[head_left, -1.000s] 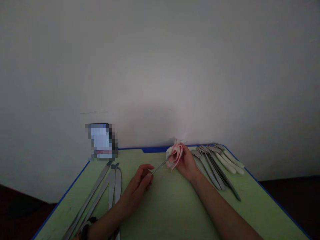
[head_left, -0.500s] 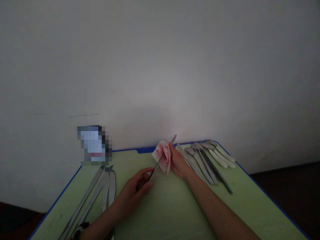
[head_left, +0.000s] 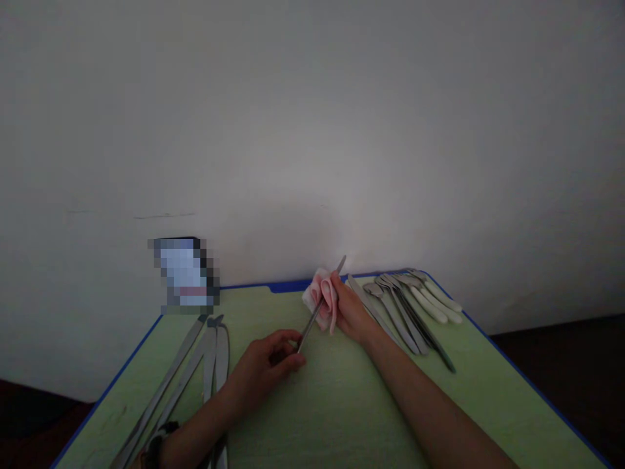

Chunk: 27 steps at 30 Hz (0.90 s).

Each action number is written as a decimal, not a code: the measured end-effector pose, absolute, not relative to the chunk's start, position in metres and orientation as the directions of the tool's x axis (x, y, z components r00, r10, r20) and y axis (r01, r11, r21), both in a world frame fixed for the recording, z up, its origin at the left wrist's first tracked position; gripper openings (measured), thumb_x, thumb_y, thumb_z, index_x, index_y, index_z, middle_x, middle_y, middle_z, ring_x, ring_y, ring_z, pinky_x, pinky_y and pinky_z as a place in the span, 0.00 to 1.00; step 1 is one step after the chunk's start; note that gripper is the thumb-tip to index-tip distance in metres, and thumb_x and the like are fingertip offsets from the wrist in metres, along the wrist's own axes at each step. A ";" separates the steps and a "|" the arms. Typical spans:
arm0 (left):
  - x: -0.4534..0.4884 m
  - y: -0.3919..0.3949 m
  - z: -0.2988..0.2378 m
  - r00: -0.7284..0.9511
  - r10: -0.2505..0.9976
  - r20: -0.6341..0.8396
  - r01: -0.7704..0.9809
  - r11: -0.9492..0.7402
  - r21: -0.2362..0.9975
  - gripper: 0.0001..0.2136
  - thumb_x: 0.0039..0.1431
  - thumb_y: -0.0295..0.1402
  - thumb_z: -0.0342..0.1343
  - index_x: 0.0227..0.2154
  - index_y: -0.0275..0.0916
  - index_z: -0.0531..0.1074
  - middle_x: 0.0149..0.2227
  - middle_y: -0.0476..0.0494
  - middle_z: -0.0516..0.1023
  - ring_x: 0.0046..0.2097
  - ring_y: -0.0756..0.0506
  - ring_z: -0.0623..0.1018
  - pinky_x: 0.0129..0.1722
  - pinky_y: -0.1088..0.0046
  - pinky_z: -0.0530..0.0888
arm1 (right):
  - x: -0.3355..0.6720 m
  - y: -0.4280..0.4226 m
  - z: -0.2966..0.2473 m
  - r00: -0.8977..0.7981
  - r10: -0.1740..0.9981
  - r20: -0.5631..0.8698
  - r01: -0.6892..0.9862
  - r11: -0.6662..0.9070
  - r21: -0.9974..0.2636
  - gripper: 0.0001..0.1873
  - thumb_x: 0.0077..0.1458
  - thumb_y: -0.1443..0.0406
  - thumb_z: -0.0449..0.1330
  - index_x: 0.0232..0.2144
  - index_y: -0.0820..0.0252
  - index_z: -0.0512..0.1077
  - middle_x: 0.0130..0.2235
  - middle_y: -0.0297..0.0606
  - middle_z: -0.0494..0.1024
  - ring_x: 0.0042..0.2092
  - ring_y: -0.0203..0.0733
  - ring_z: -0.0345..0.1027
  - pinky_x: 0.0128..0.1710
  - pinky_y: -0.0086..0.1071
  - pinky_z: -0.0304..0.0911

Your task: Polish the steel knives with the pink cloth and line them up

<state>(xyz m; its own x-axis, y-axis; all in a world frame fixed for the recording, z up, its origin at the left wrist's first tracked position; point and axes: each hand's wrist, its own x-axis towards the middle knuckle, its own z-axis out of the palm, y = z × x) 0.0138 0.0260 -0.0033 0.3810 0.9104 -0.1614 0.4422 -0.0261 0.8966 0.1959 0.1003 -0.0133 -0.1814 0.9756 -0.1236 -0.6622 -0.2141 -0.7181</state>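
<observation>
A slim metal table knife [head_left: 308, 326] slants up and away over the middle of the table. My left hand [head_left: 266, 365] is closed on its near end, between thumb and fingers. Around the knife's far part my right hand [head_left: 349, 309] pinches a folded pink and white cloth [head_left: 322, 303]. The blade tip [head_left: 341, 264] sticks out beyond the cloth. To the right of my right hand lies a row of metal spoons, forks and knives [head_left: 398, 312]. Several more pieces of flat cutlery [head_left: 183, 371] lie by my left forearm, which partly covers them.
The light green table [head_left: 312, 417] has a blue edge and stands against a pale wall [head_left: 312, 130]. A blurred-out phone-like screen [head_left: 185, 270] leans upright at the back left corner. White-handled cutlery [head_left: 434, 296] lies near the right edge.
The view has tilted slightly, so the table sits a little higher. My left hand is a touch further right. Both hands keep their hold on the knife and the cloth.
</observation>
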 end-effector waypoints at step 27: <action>0.014 0.026 -0.003 0.380 0.904 -0.195 0.465 -0.005 0.885 0.12 0.50 0.44 0.53 0.24 0.40 0.64 0.19 0.54 0.68 0.23 0.50 0.66 0.25 0.76 0.61 | 0.196 0.092 -0.014 -0.275 0.961 -0.026 -0.478 -0.160 -0.863 0.18 0.44 0.53 0.67 0.27 0.60 0.71 0.25 0.31 0.74 0.25 0.32 0.65 0.26 0.26 0.59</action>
<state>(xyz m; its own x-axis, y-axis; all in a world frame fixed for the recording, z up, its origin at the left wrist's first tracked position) 0.0143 0.0258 -0.0028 0.3801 0.9043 -0.1945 0.4648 -0.0049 0.8854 0.1964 0.0918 -0.0145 -0.2755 0.9610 -0.0256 -0.4783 -0.1601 -0.8635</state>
